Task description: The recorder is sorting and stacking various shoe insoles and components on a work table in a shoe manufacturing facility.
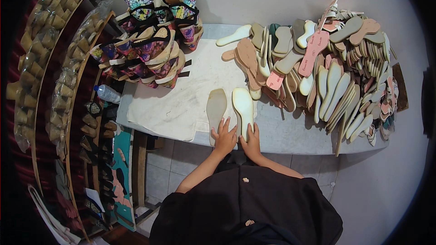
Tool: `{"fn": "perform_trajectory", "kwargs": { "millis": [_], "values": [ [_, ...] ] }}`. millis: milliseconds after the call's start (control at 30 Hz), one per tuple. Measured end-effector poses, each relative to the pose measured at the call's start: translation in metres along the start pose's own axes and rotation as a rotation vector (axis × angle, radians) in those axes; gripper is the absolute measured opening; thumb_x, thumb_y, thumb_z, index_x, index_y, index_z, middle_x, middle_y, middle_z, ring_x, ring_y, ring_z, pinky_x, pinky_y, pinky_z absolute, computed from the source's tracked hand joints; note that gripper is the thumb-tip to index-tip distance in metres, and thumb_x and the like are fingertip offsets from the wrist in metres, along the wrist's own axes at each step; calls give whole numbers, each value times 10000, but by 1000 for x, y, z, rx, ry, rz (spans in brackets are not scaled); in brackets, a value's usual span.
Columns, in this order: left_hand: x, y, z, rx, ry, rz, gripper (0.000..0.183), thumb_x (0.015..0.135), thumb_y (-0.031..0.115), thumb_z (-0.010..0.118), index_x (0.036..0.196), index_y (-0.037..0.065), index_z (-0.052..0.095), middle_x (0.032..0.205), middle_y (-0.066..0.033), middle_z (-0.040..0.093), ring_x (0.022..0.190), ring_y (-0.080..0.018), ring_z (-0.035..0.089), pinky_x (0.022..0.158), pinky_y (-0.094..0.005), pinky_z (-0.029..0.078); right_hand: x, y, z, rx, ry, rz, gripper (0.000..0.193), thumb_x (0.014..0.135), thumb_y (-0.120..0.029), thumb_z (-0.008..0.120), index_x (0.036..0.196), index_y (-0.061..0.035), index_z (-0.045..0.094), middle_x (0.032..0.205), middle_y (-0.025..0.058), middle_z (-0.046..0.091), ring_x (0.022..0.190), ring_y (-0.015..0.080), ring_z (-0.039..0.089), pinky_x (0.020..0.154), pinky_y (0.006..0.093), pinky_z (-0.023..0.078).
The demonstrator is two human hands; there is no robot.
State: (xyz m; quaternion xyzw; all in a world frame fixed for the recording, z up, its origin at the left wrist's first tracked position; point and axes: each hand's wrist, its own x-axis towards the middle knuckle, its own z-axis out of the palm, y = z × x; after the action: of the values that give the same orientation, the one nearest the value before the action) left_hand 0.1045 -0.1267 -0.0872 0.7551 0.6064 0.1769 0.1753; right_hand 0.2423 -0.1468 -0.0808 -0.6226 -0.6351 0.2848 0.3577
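Two shoe insoles lie side by side on the white table (290, 136), toes pointing away from me. The left insole (216, 106) is grey-beige and the right insole (243, 106) is pale cream. My left hand (224, 135) rests flat on the heel end of the grey-beige insole, fingers spread. My right hand (250, 139) presses on the heel end of the cream insole. Neither hand lifts or grips its insole.
A big heap of cut insoles (327, 63) in cream, tan and pink fills the table's right side. Stacked patterned wedge sandals (152, 41) stand at the back left, on a white cloth (181, 95). A plastic bottle (108, 93) and shelves of bagged heels (41, 50) are at left.
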Motion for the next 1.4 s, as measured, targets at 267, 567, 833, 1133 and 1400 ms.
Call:
{"fn": "perform_trajectory", "kwargs": {
  "millis": [267,567,833,1133,1400],
  "values": [
    [0,-2,0,-37,-39,24,338,808,192,548,1138,202,621,1427,-141,287,1342,-349,168,941,-680,76,0,0,5,-1,-29,35,589,828,-164,597,1308,73,351,1367,320,264,1260,447,308,1028,511,250],
    [2,-10,-3,-39,-49,38,359,792,165,555,1139,226,621,1427,-151,278,1336,-349,175,939,-680,91,-3,-3,7,-58,-41,15,582,820,-171,604,1300,58,370,1368,300,278,1254,437,325,1019,525,260],
    [6,-5,-6,-27,-87,15,409,804,186,540,1211,209,567,1424,-135,294,1337,-333,183,949,-675,86,-3,-6,1,-143,-48,43,578,807,-215,617,1299,2,403,1348,260,327,1242,415,342,1000,568,260],
    [26,16,1,-2,-91,263,471,878,299,463,1328,168,421,1392,-54,389,1309,-218,311,950,-614,153,38,23,-40,13,177,-150,409,765,-97,556,1172,-71,522,1236,186,443,1194,383,364,1036,558,178],
    [31,19,-3,-38,-61,213,487,780,317,573,1239,170,507,1328,-50,425,1273,-220,331,934,-580,193,144,-23,-113,-487,395,-237,433,691,-127,616,1117,-137,543,1220,96,455,1217,320,348,1011,617,163]
  ]
}}
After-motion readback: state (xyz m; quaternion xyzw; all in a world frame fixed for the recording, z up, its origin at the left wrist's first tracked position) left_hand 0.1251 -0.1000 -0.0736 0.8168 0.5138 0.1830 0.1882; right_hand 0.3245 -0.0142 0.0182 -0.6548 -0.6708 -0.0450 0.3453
